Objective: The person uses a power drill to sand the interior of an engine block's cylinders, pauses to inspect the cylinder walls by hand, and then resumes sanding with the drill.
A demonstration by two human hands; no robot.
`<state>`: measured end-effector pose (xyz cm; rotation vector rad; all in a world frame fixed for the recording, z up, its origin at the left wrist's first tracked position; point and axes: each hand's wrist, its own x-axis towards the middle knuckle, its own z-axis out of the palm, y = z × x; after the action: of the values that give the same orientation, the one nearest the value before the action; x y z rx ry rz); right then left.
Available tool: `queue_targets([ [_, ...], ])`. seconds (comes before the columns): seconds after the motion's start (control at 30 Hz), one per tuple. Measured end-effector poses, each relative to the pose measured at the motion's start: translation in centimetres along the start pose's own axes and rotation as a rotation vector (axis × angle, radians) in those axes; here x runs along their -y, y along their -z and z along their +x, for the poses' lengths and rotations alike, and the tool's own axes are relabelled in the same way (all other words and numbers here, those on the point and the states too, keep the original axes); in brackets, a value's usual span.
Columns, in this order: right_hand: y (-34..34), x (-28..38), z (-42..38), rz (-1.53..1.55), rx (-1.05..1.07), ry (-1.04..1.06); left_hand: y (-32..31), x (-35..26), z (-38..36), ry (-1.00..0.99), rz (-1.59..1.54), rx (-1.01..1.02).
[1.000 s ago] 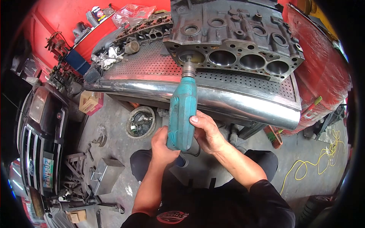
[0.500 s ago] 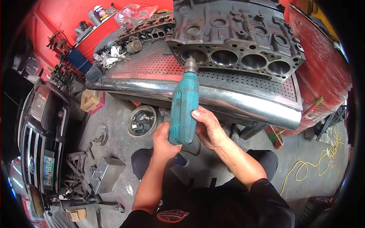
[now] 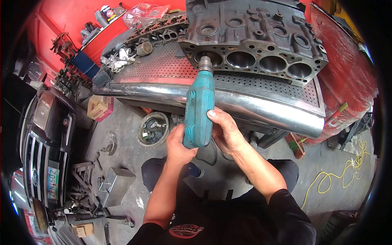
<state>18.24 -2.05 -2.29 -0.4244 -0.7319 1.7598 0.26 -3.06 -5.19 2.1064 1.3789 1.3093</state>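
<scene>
A teal power drill (image 3: 200,108) points away from me, its metal chuck (image 3: 205,64) at the mouth of the leftmost cylinder bore of a grey engine block (image 3: 257,34). What the chuck carries is hidden inside the bore. My left hand (image 3: 179,145) wraps round the drill's rear grip, its fingers partly hidden under the body. My right hand (image 3: 224,128) holds the drill's right side, thumb on the housing and the other fingers out of sight beneath. Other open bores (image 3: 272,64) lie in a row to the right of the chuck.
The block rests on a perforated metal bench (image 3: 163,65) with a rounded steel front edge (image 3: 261,108). A cylinder head (image 3: 157,32) and crumpled rags (image 3: 118,60) lie at its left. Below are a tub of parts (image 3: 153,130), a metal box (image 3: 117,185) and a yellow cord (image 3: 326,175). A vehicle (image 3: 45,155) stands left.
The drill has moved forward and slightly right, its chuck closer to the bore. Both hands have travelled with it, keeping their hold.
</scene>
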Motion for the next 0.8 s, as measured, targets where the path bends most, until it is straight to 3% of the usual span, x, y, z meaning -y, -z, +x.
queue_targets([
  [0.8, -1.4, -1.7, -2.0, 0.004, -0.035, 0.036, 1.6, -0.4, -1.8, 0.064, -0.07, 0.041],
])
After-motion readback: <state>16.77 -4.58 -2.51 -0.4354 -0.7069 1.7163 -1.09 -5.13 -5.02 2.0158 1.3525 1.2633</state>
